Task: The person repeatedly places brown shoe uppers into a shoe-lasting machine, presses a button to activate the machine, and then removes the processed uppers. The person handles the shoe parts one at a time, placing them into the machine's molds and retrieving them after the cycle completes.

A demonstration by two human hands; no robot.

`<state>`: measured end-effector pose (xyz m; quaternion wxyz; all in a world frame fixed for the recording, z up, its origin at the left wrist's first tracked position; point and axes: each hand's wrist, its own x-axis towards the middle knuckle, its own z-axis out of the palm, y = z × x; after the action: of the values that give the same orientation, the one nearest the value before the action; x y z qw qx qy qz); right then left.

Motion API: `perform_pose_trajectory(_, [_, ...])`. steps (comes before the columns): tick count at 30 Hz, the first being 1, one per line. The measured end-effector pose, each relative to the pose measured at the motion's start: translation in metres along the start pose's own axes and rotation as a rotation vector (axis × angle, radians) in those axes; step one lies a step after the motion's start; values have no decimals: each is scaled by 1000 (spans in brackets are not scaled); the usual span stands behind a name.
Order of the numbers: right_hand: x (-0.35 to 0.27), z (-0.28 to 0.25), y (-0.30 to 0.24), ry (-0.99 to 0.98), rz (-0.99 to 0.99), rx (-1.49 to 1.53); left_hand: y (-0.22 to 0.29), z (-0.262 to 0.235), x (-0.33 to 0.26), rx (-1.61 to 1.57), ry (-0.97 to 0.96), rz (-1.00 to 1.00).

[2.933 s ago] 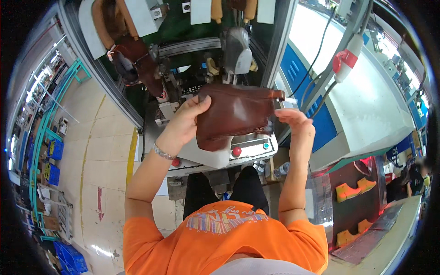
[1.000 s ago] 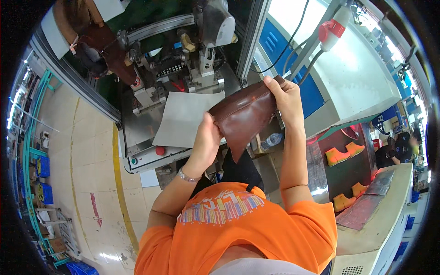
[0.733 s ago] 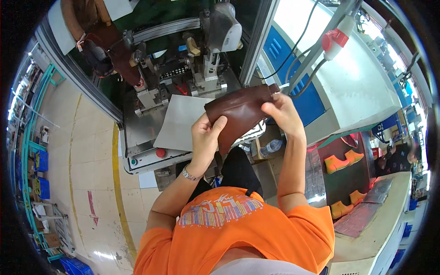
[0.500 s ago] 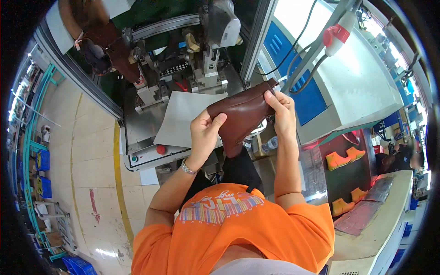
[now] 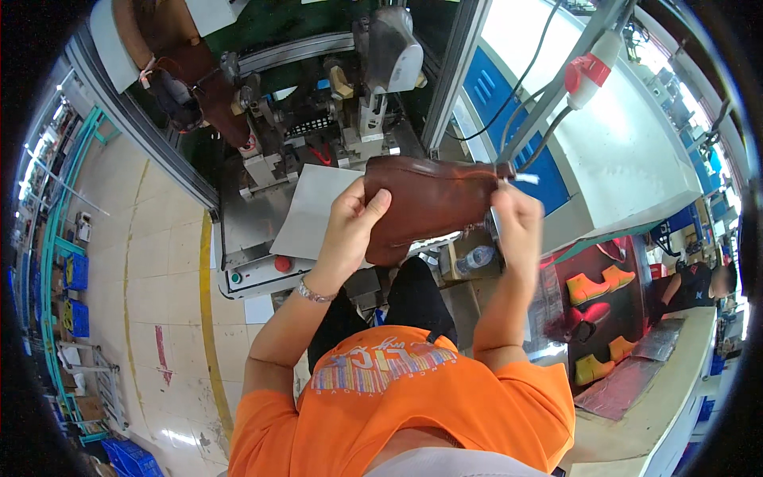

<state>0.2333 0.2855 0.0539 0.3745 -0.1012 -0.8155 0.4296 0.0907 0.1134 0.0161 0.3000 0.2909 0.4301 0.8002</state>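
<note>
A brown leather boot upper (image 5: 429, 199) is stretched level in front of me, over the edge of the machine bench. My left hand (image 5: 354, 222) grips its left end, thumb on top and fingers hidden behind the leather. At the upper's right end my right hand (image 5: 517, 219) is closed at the edge, slightly blurred by motion. A small white tab (image 5: 526, 179) sticks out just above that hand. Farther left, another brown boot upper (image 5: 214, 99) is mounted on the machine.
The metal machine (image 5: 369, 119) stands ahead, a pale sheet (image 5: 310, 211) on its bench near a red button (image 5: 282, 263). Orange-yellow shoe lasts (image 5: 586, 288) lie on a dark surface at right, beside a red object (image 5: 584, 316). A plastic bottle (image 5: 477, 258) is below. Another person (image 5: 690, 282) is far right.
The boot upper has turned from slanting to nearly level. My right hand has moved down and to the right along its edge. A red object now shows among the lasts.
</note>
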Motion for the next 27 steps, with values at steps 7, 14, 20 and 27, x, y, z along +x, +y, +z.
perform_pose_trajectory(7, [40,12,49,-189,73,379,35,-4,23,147,-357,-57])
perform_pose_trajectory(14, [81,36,46,-616,109,1193,86,3,59,529,-525,-54])
perform_pose_trajectory(20, [156,36,32,-199,127,902,113,-13,115,712,-185,241])
perform_pose_trajectory(27, [233,72,32,-181,203,1045,96,-30,191,321,121,308])
